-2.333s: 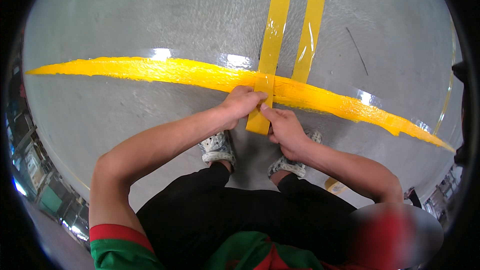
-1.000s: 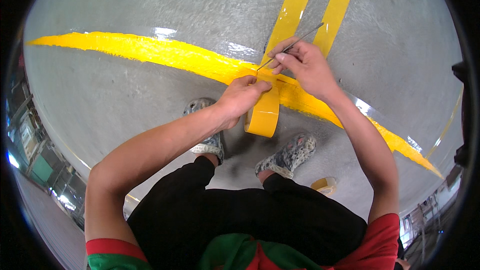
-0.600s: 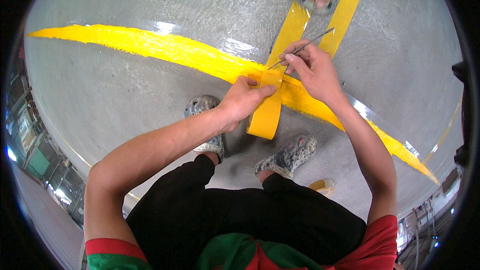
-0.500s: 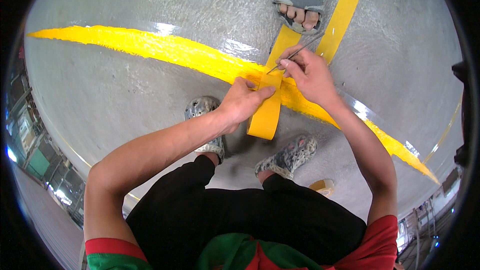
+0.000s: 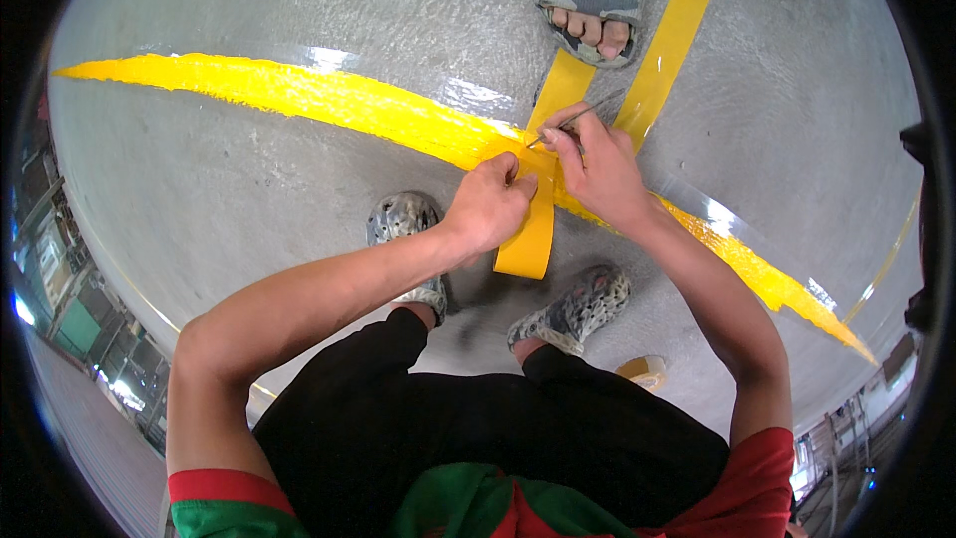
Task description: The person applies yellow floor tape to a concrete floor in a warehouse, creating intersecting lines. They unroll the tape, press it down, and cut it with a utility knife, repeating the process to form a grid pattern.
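A wide strip of yellow tape [image 5: 536, 235] crosses the painted yellow stripe [image 5: 339, 105] on the floor; its near end curls over in front of my shoes. My left hand [image 5: 490, 205] is closed at the tape's left edge, thumb and forefinger bent together against it; the fingertips are partly hidden. Just right of it, my right hand [image 5: 602, 164] pinches a thin pointed metal tool [image 5: 576, 117]. The tool slants down to the left, its tip at the tape where it overlaps the paint.
Another person's foot in a camouflage sandal [image 5: 590, 15] stands over the tape's far part. A second yellow strip [image 5: 672, 35] runs beside it. My speckled clogs [image 5: 576, 309] flank the near tape end. A tape roll [image 5: 642, 371] lies by my right knee.
My left thumb, laid out across the tape before, has drawn back and curled in against the forefinger. My right hand and the tool have shifted slightly left and down.
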Action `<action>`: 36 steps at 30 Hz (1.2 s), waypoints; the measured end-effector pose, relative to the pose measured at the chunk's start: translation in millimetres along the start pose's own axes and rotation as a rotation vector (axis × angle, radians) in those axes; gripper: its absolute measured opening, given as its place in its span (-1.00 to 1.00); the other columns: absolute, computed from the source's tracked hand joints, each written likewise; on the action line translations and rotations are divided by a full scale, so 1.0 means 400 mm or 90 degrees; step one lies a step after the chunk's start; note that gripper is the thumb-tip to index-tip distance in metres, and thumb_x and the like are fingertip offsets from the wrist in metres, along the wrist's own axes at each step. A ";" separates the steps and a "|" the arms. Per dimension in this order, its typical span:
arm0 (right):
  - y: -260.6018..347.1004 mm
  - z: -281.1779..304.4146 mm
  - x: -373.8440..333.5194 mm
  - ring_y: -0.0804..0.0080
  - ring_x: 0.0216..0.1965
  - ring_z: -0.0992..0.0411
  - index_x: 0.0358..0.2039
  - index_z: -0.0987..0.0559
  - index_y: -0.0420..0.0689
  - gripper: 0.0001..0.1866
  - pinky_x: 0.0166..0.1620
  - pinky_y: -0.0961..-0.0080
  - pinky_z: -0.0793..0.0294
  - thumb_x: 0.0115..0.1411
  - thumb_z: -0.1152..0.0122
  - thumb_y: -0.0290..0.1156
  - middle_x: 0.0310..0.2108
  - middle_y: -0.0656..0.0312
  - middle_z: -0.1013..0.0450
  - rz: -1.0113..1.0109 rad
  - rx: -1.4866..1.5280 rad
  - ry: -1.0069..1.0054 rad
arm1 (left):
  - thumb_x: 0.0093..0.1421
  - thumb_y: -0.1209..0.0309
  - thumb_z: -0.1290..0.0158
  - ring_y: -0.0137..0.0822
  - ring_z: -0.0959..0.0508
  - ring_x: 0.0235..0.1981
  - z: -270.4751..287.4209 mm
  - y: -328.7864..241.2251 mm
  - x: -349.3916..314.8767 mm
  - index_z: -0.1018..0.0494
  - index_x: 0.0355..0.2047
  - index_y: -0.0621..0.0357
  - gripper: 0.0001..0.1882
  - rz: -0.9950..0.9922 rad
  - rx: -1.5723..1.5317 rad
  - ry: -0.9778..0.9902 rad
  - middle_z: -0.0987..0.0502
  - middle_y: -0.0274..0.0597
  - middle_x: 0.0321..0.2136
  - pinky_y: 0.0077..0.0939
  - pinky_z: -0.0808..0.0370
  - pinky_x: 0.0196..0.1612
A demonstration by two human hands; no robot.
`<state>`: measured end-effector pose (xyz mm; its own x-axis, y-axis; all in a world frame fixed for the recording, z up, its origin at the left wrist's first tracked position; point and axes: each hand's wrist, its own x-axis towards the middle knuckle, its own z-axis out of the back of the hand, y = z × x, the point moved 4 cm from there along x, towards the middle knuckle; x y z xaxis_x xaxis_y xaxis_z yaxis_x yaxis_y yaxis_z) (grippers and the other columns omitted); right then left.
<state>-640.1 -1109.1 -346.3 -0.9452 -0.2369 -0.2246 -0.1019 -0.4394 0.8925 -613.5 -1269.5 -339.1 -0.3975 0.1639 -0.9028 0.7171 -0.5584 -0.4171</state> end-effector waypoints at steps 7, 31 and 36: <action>-0.010 -0.006 -0.005 -0.07 -0.30 -0.54 -0.22 -0.38 -0.26 -0.86 -0.26 0.16 -0.52 0.28 -0.09 -0.49 -0.34 -0.01 -0.52 0.047 0.027 -0.007 | 0.27 0.29 -0.01 0.04 -0.54 -0.33 -0.001 -0.017 -0.021 -0.42 -0.27 0.33 -0.72 -0.084 0.110 -0.075 -0.52 0.14 -0.35 -0.16 -0.44 -0.18; -0.078 0.399 -0.701 0.22 -0.38 -0.47 -0.30 -0.49 -0.29 -0.86 -0.24 0.38 -0.44 0.24 0.01 -0.50 -0.44 0.03 -0.47 -0.309 -0.183 -0.344 | 0.36 0.34 -0.04 -0.37 -0.46 0.03 0.028 0.017 -0.202 -0.39 -0.02 0.18 -0.74 -0.120 0.055 0.309 -0.44 -0.22 -0.01 -0.41 -0.46 0.09; -0.144 0.289 -1.183 -0.05 -0.29 -0.48 -0.28 -0.48 -0.30 -0.81 -0.19 0.21 -0.45 0.18 -0.05 -0.42 -0.38 -0.11 -0.48 -0.706 -0.229 -0.489 | 0.41 0.25 0.06 -0.42 -0.54 -0.09 0.040 -0.055 -0.212 -0.37 0.06 0.17 -0.67 -0.029 0.100 0.298 -0.52 -0.27 -0.10 -0.39 -0.52 0.00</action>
<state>-222.6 -871.6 -246.3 -0.3685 0.8540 -0.3672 -0.9267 -0.3061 0.2180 -604.8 -1283.8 -251.8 -0.1014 0.5186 -0.8490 0.5959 -0.6517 -0.4693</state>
